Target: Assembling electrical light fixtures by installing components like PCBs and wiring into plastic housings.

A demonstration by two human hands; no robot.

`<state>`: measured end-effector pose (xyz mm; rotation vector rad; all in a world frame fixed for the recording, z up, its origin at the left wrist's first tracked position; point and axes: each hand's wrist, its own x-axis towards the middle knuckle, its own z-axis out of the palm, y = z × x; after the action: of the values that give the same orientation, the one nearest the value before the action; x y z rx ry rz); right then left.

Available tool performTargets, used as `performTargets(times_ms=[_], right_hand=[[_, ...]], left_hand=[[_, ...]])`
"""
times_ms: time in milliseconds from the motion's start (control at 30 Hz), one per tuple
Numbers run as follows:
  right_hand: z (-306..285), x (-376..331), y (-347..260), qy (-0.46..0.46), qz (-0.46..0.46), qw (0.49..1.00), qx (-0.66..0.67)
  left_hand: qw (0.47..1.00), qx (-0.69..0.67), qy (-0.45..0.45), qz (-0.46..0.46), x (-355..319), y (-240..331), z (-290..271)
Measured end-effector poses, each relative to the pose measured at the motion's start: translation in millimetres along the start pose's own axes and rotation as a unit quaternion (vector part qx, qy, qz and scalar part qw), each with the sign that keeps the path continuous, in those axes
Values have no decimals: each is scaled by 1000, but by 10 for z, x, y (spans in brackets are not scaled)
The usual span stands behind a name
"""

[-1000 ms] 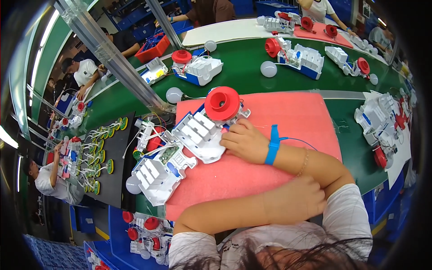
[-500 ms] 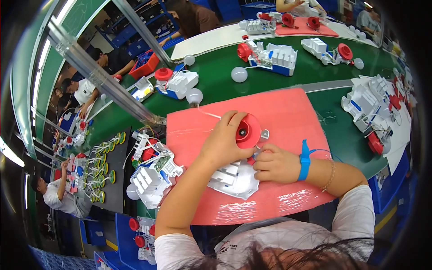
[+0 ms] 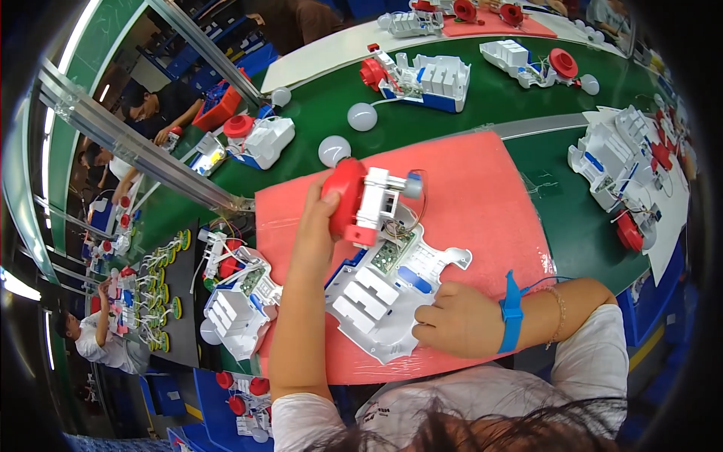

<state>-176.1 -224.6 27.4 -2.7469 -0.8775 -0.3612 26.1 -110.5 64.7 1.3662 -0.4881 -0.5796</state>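
Hand on red round piece [image 3: 343, 200]: left hand [image 3: 317, 213] is wrapped around the piece from its left side, thumb along the rim, other fingers mostly hidden.
Hand at white housing [image 3: 369, 297]: right hand [image 3: 463, 322] is loosely curled, its fingers at the housing's lower right edge; cannot tell whether they pinch it.
Change in red piece: half a second ago its hollow mouth faced the camera; now it is turned edge-on, showing the white bracket [image 3: 374, 200] on its back.
Change in hands: the left has moved up off the housing with the piece, uncovering the circuit board [image 3: 387, 258] and blue strip [image 3: 413, 279]; the right has slid down toward the near edge.
Red piece's direction: rim close to upright, bracket side facing right, small metal cylinder [image 3: 412, 186] jutting rightward from the bracket's top.
Red piece's place: held up over the housing's far end, with thin wires [image 3: 413, 218] below the cylinder.
Housing's lie: inner side up on the pink mat [image 3: 482, 188], long axis slanting from lower left to upper right, raised white blocks toward the lower left.
Globe bulb [image 3: 334, 151]: just beyond the red piece.
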Motion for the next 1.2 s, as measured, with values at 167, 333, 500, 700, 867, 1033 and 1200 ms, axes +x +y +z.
performTargets(times_ms=[167,333,500,700,867,1033,1200], right_hand=[[-136,6,84,3,81,988,129],[-141,-22,136,-62,36,994,81],[-300,-56,288,-108,44,988,101],[-350,-53,242,-132,36,988,68],[-458,-32,253,-131,22,987,95],[-610,-22,259,-136,60,981,122],[-630,122,214,-151,91,971,164]], left_hand=[[993,79,-88,29,-46,99,110],[999,30,-46,1,26,44,102],[997,68,-21,-21,72,-9,-76],[994,22,56,-93,-106,7,-159],[941,316,117,45,-562,192,-720],[676,655,299,158,-1082,561,-2339],[597,699,393,7,-1699,128,-3549]])
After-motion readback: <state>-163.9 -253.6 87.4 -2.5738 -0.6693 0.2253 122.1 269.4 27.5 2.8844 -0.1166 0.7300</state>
